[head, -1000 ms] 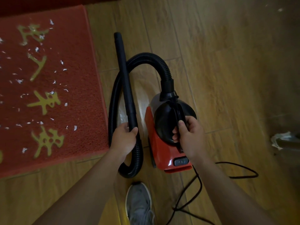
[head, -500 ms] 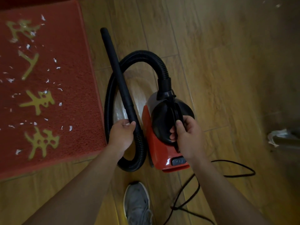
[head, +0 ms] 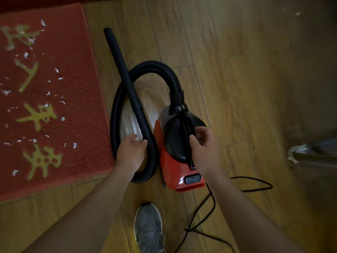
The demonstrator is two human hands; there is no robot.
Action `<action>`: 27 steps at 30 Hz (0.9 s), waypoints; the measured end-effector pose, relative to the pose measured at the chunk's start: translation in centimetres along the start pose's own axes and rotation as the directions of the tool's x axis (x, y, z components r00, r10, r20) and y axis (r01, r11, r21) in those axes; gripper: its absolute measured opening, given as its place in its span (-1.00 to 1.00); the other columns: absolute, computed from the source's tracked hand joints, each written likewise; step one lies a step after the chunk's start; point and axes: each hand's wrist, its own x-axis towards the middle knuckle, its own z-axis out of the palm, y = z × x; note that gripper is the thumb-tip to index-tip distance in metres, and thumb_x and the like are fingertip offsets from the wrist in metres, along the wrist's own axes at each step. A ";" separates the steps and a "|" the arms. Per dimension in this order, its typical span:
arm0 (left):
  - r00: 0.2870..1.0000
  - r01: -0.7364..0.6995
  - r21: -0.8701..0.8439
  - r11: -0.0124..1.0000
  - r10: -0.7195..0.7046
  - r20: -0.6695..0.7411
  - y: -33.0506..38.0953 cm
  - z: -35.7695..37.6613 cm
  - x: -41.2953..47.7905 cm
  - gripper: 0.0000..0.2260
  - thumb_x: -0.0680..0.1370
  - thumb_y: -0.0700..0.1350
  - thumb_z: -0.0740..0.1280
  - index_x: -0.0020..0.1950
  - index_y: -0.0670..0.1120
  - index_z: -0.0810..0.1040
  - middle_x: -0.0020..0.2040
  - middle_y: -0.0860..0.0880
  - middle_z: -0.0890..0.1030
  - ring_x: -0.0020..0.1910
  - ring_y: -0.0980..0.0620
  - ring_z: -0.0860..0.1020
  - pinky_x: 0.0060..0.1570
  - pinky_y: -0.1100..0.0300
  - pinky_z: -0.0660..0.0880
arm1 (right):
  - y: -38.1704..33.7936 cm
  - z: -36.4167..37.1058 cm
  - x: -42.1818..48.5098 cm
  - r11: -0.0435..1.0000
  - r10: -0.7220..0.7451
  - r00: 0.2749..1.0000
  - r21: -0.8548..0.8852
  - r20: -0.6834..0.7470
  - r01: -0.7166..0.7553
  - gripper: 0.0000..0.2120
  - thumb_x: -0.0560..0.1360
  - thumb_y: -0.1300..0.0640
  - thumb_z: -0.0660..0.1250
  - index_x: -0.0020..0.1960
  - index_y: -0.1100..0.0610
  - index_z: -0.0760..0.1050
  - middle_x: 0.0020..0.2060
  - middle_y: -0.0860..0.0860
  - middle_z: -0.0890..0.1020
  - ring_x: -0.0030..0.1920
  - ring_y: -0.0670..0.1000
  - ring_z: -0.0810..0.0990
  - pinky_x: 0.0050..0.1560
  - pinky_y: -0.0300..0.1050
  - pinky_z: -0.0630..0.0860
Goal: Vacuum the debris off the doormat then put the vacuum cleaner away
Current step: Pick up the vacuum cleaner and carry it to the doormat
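Vacuum cleaner (head: 170,170) beside doormat (head: 82,115) edge, wood floor (head: 246,79) right

A grey sneaker (head: 148,229) stands on the wooden plank floor (head: 237,70); a crumpled white scrap (head: 296,151) (clinging to something grey and blurred) sits at the right edge.

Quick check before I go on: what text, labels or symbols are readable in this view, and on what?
"出入平安" (probable, not certain): four yellow characters on the red doormat, sideways to the camera, the top one blurred and flecked with debris.
Power symbol: on the grey button at the near end of the vacuum cleaner.
No brand name or number is readable on the vacuum cleaner.
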 end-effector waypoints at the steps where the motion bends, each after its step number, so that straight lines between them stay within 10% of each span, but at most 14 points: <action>1: 1.000 -0.020 0.011 1.000 0.020 -0.016 -0.1 0.0 -0.1 -0.67 0.62 -0.04 0.39 0.35 -0.13 0.50 0.15 -0.01 0.60 0.17 -0.06 0.58 0.26 0.07 0.46 | -0.4 -0.2 0.0 1.000 0.003 1.000 -0.008 -0.003 -0.003 -0.80 0.61 0.14 0.32 0.22 0.00 0.49 -0.01 -0.11 0.62 -0.02 -0.14 0.62 0.05 -0.11 0.60; 12: 0.990 -0.137 0.011 0.991 0.137 -0.018 0.5 -0.7 -2.0 -0.59 0.61 -0.08 0.41 0.43 -0.11 0.45 0.24 -0.02 0.58 0.19 0.01 0.55 0.26 0.15 0.43 | -5.3 -0.8 2.5 0.964 -0.043 0.991 -0.255 0.124 0.074 -0.95 0.57 -0.03 0.37 -0.02 -0.09 0.51 -0.13 -0.22 0.57 -0.11 -0.23 0.55 -0.14 -0.26 0.45; 17: 0.994 -0.109 -0.045 0.993 0.110 0.004 -0.3 -1.5 -2.4 -0.60 0.62 -0.14 0.41 0.43 -0.15 0.44 0.23 -0.10 0.59 0.14 0.01 0.55 0.23 0.19 0.41 | -5.8 1.0 3.6 0.941 0.010 0.995 -0.337 0.097 0.023 -0.80 0.50 -0.07 0.43 -0.15 0.07 0.59 -0.25 0.05 0.66 -0.23 0.06 0.66 -0.19 0.10 0.62; 27: 0.987 -0.121 -0.011 0.993 0.122 0.104 -0.4 -3.7 -6.0 -0.49 0.60 -0.13 0.42 0.52 -0.14 0.37 0.31 -0.07 0.53 0.23 0.02 0.52 0.33 0.11 0.44 | -7.5 -0.8 0.9 0.983 0.095 0.995 -0.164 0.037 -0.088 -0.93 0.53 0.04 0.44 -0.11 -0.06 0.57 -0.16 -0.03 0.68 -0.11 -0.02 0.68 -0.04 0.02 0.65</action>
